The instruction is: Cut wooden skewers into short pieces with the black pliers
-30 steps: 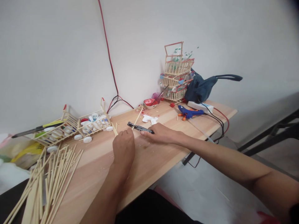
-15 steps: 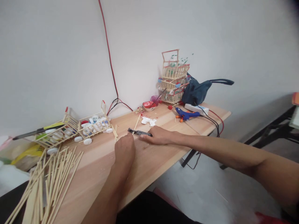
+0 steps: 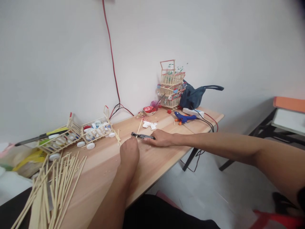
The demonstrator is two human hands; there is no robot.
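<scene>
My right hand (image 3: 163, 138) is closed around a dark grey metal hand tool (image 3: 143, 136), long and slim like a cutter; its exact kind is not clear. The tool's far end lies across a thin wooden stick (image 3: 140, 125) that points away from me, low over the table. My left hand (image 3: 130, 151) is closed just below that end, apparently on the near part of the stick, which its fingers hide. Beyond the tool lies a crumpled white piece (image 3: 150, 125). A few short sticks (image 3: 117, 136) rest left of my left hand.
Loose sticks (image 3: 59, 187) are piled at the near left of the wooden table (image 3: 95, 187). Behind them stand stick-built carts (image 3: 96, 128) with white caps. Stacked carts (image 3: 171, 86), a red-stained bowl (image 3: 149, 110), a blue glue gun (image 3: 184, 117), a power strip (image 3: 193, 112) and a dark bag (image 3: 193, 97) are farther right.
The camera view has shifted slightly, showing more of the stand at the right. Both hands, the tool and the stick keep nearly the same positions.
</scene>
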